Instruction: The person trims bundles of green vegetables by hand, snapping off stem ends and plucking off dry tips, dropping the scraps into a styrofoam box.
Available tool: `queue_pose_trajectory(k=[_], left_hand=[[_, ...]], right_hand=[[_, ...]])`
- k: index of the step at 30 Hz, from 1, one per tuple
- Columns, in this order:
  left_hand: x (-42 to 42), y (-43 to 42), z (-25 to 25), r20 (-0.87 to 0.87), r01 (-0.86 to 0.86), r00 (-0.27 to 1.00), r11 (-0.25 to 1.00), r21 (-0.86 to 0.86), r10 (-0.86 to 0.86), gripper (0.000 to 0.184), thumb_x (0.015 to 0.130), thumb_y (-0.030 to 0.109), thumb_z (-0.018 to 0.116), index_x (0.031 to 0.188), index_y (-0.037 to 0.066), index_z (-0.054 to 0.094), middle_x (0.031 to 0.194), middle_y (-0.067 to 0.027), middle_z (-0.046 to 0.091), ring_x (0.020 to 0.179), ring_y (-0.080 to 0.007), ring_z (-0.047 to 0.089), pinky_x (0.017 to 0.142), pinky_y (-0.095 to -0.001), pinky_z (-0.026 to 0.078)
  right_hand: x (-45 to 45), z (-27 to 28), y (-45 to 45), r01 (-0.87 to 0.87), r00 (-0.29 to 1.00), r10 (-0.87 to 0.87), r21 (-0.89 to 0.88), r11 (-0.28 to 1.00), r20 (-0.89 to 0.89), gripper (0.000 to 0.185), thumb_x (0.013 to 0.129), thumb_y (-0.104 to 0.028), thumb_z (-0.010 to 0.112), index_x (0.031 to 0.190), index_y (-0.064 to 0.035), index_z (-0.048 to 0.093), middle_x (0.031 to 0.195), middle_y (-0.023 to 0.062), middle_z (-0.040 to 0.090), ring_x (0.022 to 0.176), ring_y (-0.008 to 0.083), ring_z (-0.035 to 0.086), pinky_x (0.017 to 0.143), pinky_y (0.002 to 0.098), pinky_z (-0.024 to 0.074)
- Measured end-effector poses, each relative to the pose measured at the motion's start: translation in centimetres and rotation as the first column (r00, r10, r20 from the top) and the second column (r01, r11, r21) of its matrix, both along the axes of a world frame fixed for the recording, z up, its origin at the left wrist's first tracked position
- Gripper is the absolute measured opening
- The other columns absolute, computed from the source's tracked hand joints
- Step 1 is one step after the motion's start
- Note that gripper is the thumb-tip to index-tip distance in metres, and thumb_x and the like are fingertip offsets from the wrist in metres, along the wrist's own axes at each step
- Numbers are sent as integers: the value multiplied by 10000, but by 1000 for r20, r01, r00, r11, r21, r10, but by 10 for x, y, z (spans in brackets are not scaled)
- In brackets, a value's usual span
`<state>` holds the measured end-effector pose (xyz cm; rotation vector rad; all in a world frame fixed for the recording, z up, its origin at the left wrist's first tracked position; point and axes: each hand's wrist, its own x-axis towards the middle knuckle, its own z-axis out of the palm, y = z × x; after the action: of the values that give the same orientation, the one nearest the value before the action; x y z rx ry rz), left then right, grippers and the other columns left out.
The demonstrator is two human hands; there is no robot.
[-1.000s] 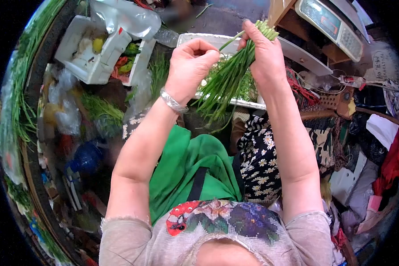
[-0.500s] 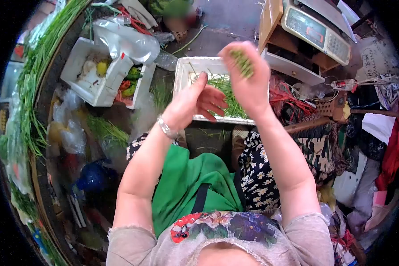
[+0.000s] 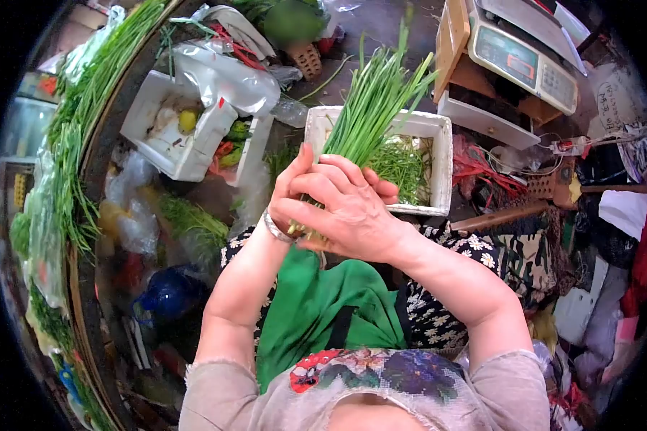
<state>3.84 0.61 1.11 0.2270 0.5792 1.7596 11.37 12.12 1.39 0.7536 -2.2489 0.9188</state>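
Observation:
A bunch of long, flat-leaved chives [image 3: 374, 100] is held at its lower end in both hands. Its leaf tips point away from me, over a white foam box [image 3: 444, 161]. My left hand [image 3: 295, 188], with a metal bracelet at the wrist, lies under the stalks, and its fingertips show on the bunch's right side. Over the top lies my right hand [image 3: 356, 212], fingers curled across the stalks and against the left hand. Pale stem ends peep out below the fingers. More loose greens [image 3: 406, 169] lie inside the foam box.
Left stand another foam box [image 3: 140, 140] with a yellow item, plastic bags and a blue bag [image 3: 171, 291]. Long greens [image 3: 75, 165] lie along the curved ledge at far left. A weighing scale [image 3: 514, 61] sits on a wooden cabinet with a drawer [image 3: 489, 121] at right.
My right hand has come down and left with the chives, whose leaves now point forward. My left hand, open before, has closed around the bunch. The view has shifted slightly.

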Motion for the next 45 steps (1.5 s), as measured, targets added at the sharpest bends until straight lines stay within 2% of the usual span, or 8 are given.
queue_pose_trajectory(k=[4,8,12,14,20,27,33,45], left_hand=[[-5,-13,-13,-120,-85,990,992,-94,74,698,821,549,508,1229,-15,477,1166,-177,536,1072,-286,524,933,-404,424],[-7,-30,-22,-259,-179,957,967,-179,129,650,782,468,646,1231,25,487,1119,-97,568,1022,-198,544,885,-348,457],[-10,-34,-26,-340,-238,927,948,-211,157,651,744,388,784,1232,66,498,1072,-18,601,971,-110,565,837,-292,490],[-12,-32,-18,-278,-219,947,957,-190,162,658,707,173,815,1248,65,456,1017,-42,610,854,-126,601,739,-273,523],[-12,-24,-9,-424,-198,904,935,-295,58,652,723,135,793,1248,72,412,889,-73,619,660,-191,636,494,-287,512],[-18,-16,-1,-430,-316,891,879,-357,146,313,817,127,694,1083,23,567,714,-74,601,483,-137,534,433,-234,435],[-12,-12,-9,-599,-393,792,853,-345,122,282,857,146,678,1089,34,564,754,-71,620,573,-130,572,483,-227,450],[-13,-11,-17,-635,-537,730,788,-302,254,194,872,100,646,1042,32,583,756,-65,629,582,-119,558,497,-232,440]], right_hand=[[3,12,1,-46,989,35,70,996,142,626,660,-340,758,1220,-165,541,1117,56,533,1102,262,500,1041,474,316],[-1,10,4,-132,948,221,-350,927,227,707,680,-332,818,1266,-90,507,1111,74,546,1064,293,531,1095,516,250],[1,15,13,-8,800,388,-639,769,458,613,783,-239,758,1285,-40,467,966,58,596,1028,177,584,871,361,495],[-1,14,15,23,763,430,-684,729,483,515,845,-195,699,1275,-29,469,939,52,590,1029,172,580,819,322,521],[-6,11,25,174,665,599,-873,456,446,269,899,-118,618,1139,-15,554,841,26,635,734,73,585,657,245,501],[-16,4,49,334,796,404,-884,328,451,113,901,-136,639,854,-36,617,690,2,595,566,60,524,534,212,429],[-25,0,50,554,630,294,-682,478,719,249,855,-242,708,971,-37,625,808,14,626,655,60,508,610,208,409],[-28,-11,50,505,657,406,-771,387,635,225,855,-188,688,1012,-34,639,844,-3,625,667,58,504,613,215,425]])
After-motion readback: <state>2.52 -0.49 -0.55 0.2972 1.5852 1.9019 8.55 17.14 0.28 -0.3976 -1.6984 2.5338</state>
